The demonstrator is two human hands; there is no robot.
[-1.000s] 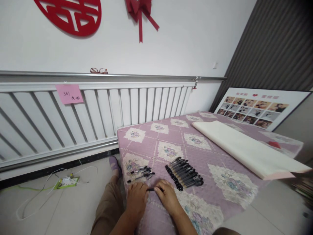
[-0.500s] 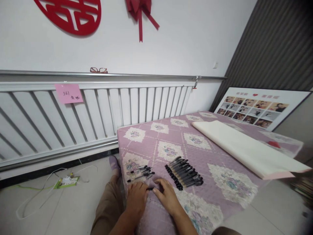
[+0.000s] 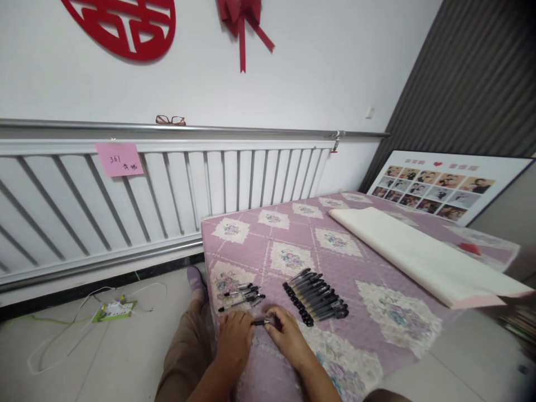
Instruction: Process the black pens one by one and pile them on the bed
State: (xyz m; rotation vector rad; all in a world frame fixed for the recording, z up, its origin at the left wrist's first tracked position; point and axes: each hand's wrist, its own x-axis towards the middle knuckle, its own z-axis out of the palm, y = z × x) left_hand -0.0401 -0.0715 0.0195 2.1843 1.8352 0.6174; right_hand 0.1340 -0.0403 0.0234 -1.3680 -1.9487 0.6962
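At lower centre, the left hand point(image 3: 235, 330)'s fingers grip a black pen point(image 3: 259, 322); the right hand point(image 3: 287, 334)'s curl at its end, hold unclear. Right, a pen row point(image 3: 318, 297) lies aligned; left, loose pens point(image 3: 239, 302) aren't.

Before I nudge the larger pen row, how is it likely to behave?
The larger pen row may spread unevenly, as it looks unbound. Its members look slim and rounded, so some could roll. Being so thin, each is probably light.
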